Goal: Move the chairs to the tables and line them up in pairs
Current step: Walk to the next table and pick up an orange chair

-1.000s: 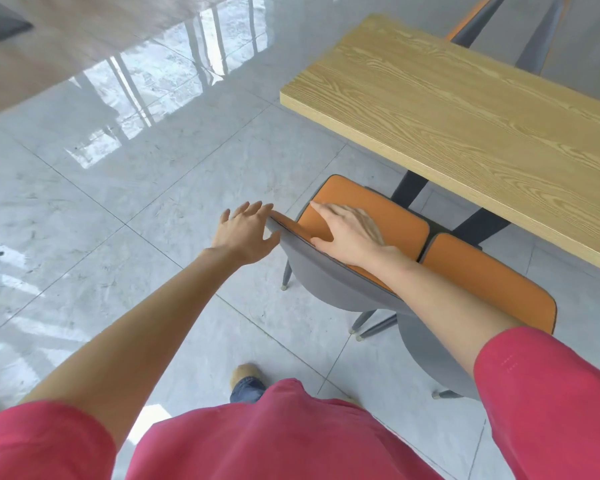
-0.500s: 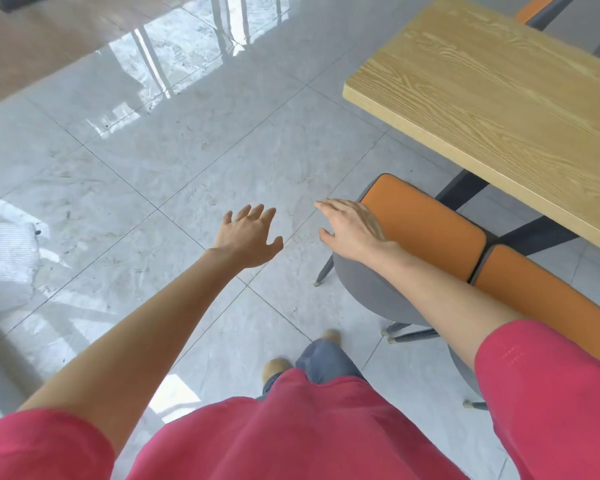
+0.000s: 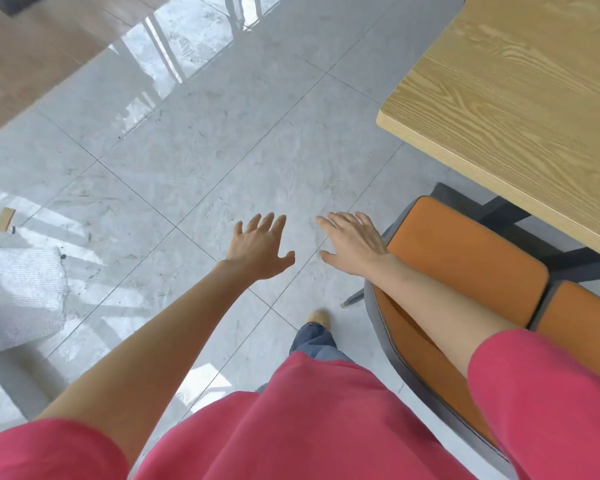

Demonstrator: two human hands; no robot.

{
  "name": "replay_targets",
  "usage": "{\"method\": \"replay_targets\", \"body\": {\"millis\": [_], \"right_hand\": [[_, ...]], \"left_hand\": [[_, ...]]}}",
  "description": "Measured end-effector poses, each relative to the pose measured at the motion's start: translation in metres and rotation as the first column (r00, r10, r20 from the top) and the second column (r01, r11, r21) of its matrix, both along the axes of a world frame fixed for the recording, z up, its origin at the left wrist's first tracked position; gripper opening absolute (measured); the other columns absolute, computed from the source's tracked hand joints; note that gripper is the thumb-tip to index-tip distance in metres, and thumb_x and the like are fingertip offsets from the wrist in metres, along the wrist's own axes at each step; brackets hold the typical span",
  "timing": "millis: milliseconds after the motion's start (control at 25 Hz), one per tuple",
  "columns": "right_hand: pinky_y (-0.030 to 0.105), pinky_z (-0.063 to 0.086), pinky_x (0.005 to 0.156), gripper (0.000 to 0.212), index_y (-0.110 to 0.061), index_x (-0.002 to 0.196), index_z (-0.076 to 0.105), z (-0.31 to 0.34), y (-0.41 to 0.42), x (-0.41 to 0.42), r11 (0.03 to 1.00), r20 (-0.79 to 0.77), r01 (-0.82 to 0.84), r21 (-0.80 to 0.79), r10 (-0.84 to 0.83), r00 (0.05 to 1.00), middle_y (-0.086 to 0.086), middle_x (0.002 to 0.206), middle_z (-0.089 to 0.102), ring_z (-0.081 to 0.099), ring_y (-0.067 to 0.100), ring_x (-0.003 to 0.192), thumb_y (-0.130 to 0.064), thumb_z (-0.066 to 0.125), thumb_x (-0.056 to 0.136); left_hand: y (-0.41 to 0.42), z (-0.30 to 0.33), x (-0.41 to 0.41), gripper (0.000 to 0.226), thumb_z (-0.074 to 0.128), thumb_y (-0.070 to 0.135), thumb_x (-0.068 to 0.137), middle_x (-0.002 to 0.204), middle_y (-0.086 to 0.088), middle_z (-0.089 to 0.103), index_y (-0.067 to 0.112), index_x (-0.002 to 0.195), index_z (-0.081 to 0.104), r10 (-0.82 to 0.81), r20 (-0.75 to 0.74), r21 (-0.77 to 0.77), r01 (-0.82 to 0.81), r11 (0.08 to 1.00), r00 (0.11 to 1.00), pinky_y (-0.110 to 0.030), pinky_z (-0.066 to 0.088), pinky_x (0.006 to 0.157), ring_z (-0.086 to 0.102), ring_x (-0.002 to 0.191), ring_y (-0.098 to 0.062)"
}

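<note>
Two orange-cushioned chairs with grey shells stand side by side at the light wooden table [image 3: 520,109] on the right. The nearer chair [image 3: 465,261] shows its seat and its back; the second chair [image 3: 582,317] touches its right side and is cut off by the frame. My left hand [image 3: 260,247] hovers over the tiled floor, fingers spread, holding nothing. My right hand [image 3: 354,244] is also spread and empty, just left of the nearer chair and clear of it, with the forearm passing over the chair's back.
Glossy grey floor tiles [image 3: 222,150] stretch ahead and to the left. A white woven bag [image 3: 25,292] lies at the left edge. Wooden flooring [image 3: 32,57] begins at the far left. The table's dark legs [image 3: 568,254] run under its top. My foot [image 3: 319,318] is below the hands.
My right hand has let go of the nearer chair's back and moved left off it. My left hand has drawn away too. The view has swung left, away from the table.
</note>
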State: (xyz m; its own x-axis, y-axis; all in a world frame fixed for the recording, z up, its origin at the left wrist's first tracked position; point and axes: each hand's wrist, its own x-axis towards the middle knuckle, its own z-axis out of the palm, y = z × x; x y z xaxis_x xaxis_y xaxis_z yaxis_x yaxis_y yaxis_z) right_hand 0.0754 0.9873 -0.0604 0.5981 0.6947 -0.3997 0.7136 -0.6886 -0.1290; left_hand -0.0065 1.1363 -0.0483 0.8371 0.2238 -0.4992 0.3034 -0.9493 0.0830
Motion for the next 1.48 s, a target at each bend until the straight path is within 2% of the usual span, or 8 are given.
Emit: {"method": "replay_targets", "body": {"millis": [320,560,840,1000,1200,1480], "right_hand": [[0.04,0.013,0.116,0.064,-0.017,0.148,0.021,-0.013,0.028,0.063,0.995,-0.077,0.098,-0.028,-0.1,0.992,0.008,0.154,0.026,0.021,0.024,0.143,-0.039,0.047,0.095],[0.041,0.011,0.117,0.066,-0.017,0.149,0.015,-0.026,0.08,0.123,0.951,-0.107,0.301,-0.074,-0.307,0.946,0.009,0.156,0.02,0.015,0.024,0.145,-0.037,0.046,0.095],[0.041,0.011,0.117,0.065,-0.016,0.149,0.017,-0.02,0.167,0.187,0.83,-0.09,0.552,-0.08,-0.558,0.825,0.009,0.155,0.022,0.016,0.024,0.144,-0.037,0.047,0.095],[0.042,0.012,0.117,0.066,-0.015,0.149,0.017,-0.015,0.2,0.229,0.769,-0.05,0.637,-0.058,-0.639,0.767,0.009,0.155,0.021,0.015,0.025,0.145,-0.038,0.047,0.094],[0.042,0.009,0.118,0.066,-0.015,0.149,0.015,-0.01,0.213,0.289,0.69,-0.01,0.724,-0.029,-0.724,0.69,0.008,0.157,0.018,0.011,0.025,0.146,-0.039,0.046,0.095],[0.043,0.009,0.118,0.068,-0.015,0.15,0.014,-0.018,0.214,0.4,0.623,-0.006,0.781,-0.043,-0.782,0.623,0.01,0.157,0.016,0.01,0.026,0.146,-0.039,0.046,0.095]], "left_hand": [[0.039,-0.011,0.084,0.072,0.044,0.046,0.092,0.157,-0.005,0.017,0.014,0.149,0.013,-0.062,-0.051,-0.03,0.06,0.998,0.997,-0.045,0.014,0.117,0.012,0.146,-0.024],[0.094,-0.023,0.177,0.072,0.045,0.045,0.092,0.157,-0.005,0.018,0.014,0.149,0.014,-0.225,-0.038,-0.065,0.222,0.973,0.974,-0.043,0.017,0.116,0.017,0.145,-0.023],[0.185,-0.014,0.28,0.07,0.046,0.045,0.092,0.155,-0.005,0.024,0.014,0.148,0.017,-0.429,-0.039,-0.079,0.425,0.902,0.902,-0.041,0.02,0.114,0.023,0.143,-0.024],[0.219,-0.009,0.338,0.07,0.047,0.044,0.091,0.153,-0.005,0.027,0.013,0.147,0.019,-0.497,0.009,-0.078,0.496,0.865,0.868,-0.041,0.021,0.114,0.023,0.142,-0.024],[0.233,-0.01,0.406,0.072,0.047,0.046,0.091,0.158,-0.006,0.017,0.014,0.149,0.016,-0.57,-0.002,-0.06,0.569,0.82,0.821,-0.047,0.013,0.117,0.013,0.146,-0.026],[0.227,-0.012,0.533,0.073,0.047,0.046,0.091,0.157,-0.007,0.018,0.014,0.149,0.016,-0.642,0.022,-0.059,0.642,0.764,0.766,-0.047,0.014,0.117,0.015,0.146,-0.026]]}}
